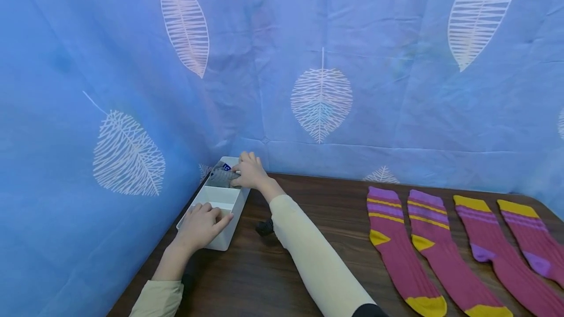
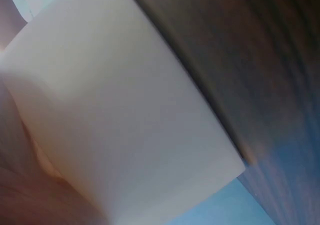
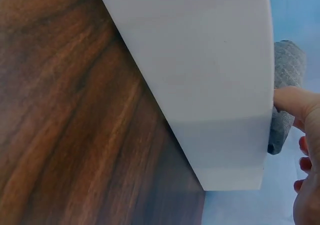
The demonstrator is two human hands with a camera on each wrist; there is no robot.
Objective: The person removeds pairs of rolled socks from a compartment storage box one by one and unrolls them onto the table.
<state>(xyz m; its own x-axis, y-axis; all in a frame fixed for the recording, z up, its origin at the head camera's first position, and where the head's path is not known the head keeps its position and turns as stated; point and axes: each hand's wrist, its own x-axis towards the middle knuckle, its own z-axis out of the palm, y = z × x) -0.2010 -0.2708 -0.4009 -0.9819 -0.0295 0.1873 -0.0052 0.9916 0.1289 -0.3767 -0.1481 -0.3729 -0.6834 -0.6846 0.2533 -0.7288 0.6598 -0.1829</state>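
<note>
A white divided box (image 1: pixel 234 214) stands at the left of the dark table. A folded grey sock (image 1: pixel 219 178) with a small dark-blue mark sits in its far compartment. My right hand (image 1: pixel 251 170) reaches over the box's right wall and holds the sock's right end; in the right wrist view the thumb presses on the grey sock (image 3: pixel 289 60), above the rim. My left hand (image 1: pixel 200 224) grips the near end of the box, fingers over the rim, thumb toward the right corner. The left wrist view shows mostly the white box wall (image 2: pixel 125 100), blurred.
Striped maroon socks lie flat in a row on the right: two with yellow heels (image 1: pixel 405 258) and two with purple heels (image 1: pixel 493 248). Near my right forearm is a small black object (image 1: pixel 264 227). A blue leaf-patterned curtain (image 1: pixel 264 87) hangs behind and left of the table.
</note>
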